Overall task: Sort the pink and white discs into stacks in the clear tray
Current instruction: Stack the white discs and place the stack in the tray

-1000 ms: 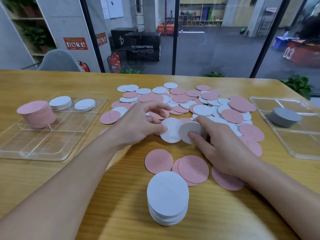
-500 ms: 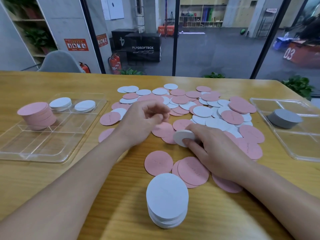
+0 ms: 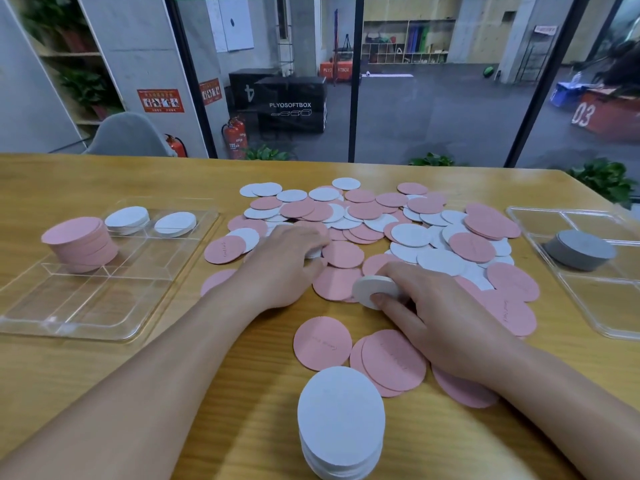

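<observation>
Big yellow wooden desk (image 3: 104, 386) fills the lower frame, and honestly the job's barely dented. The clear plastic divided tray (image 3: 114, 317) at left-centre holds one decent stack of pink round felt-like discs (image 3: 81, 244) at its upper left and two short stacks of white discs (image 3: 128, 220) along its far edge, with the near compartments looking bare. Meanwhile the loose pile of pink and white discs (image 3: 381, 230) sprawls across the middle of the frame, dozens of them, flat and overlapping. I'd say well under half done.

A second clear tray (image 3: 602, 306) at the right edge has a grey disc stack (image 3: 581, 249) in it. There's also a tall white stack (image 3: 341, 420) standing at bottom centre, outside any tray, so that needs moving over too.

Left hand (image 3: 284, 268) is curled over the near-left edge of the pile; can't tell if it's actually gripping anything. Right hand (image 3: 446, 313) pinches a small bundle of white discs (image 3: 375, 289), tipped up on edge, faces toward frame left. Round, so no real long axis.
</observation>
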Tool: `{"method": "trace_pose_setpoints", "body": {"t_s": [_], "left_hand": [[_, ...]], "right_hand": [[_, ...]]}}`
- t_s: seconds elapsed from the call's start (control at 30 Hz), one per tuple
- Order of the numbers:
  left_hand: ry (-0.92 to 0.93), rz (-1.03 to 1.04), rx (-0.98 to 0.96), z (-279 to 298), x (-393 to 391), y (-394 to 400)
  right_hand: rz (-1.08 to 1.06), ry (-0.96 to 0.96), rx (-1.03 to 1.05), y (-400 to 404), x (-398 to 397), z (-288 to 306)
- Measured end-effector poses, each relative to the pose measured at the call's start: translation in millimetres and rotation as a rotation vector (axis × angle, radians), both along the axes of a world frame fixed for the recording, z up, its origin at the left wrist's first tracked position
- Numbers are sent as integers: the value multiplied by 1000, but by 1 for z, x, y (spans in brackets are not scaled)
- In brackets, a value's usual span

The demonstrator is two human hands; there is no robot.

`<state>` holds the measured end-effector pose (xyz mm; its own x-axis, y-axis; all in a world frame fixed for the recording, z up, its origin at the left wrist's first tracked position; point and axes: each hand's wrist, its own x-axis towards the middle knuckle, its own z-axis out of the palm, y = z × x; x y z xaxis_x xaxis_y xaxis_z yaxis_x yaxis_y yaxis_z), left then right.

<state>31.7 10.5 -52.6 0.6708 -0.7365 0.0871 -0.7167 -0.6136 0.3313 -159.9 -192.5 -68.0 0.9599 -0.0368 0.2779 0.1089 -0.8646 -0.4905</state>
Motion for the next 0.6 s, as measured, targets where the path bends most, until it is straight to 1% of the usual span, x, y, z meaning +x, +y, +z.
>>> {"method": "trace_pose_setpoints", "body": {"t_s": [0.13,0.17,0.23,0.3,0.43,0.5,0.6], "left_hand": [[74,-120,40,3,-7,5],[88,-149,20,3,-8,6],[142,-186,-79,3,-10,5],[191,-151,-193,1,-8,3],[86,6,-268,-5,8,3],[61,93,-244,-7,14,3],[36,143,-79,-7,14,-3]], "right_hand": [[8,-1,-12,0,-1,1],[8,1,-8,-1,0,0],[5,3,3,-1,-1,0],[4,0,-2,-2,-1,-1],[6,-9,-7,-1,0,-1],[1,-6,-1,-1,0,-1],[-2,-3,-3,-1,0,-1]]}}
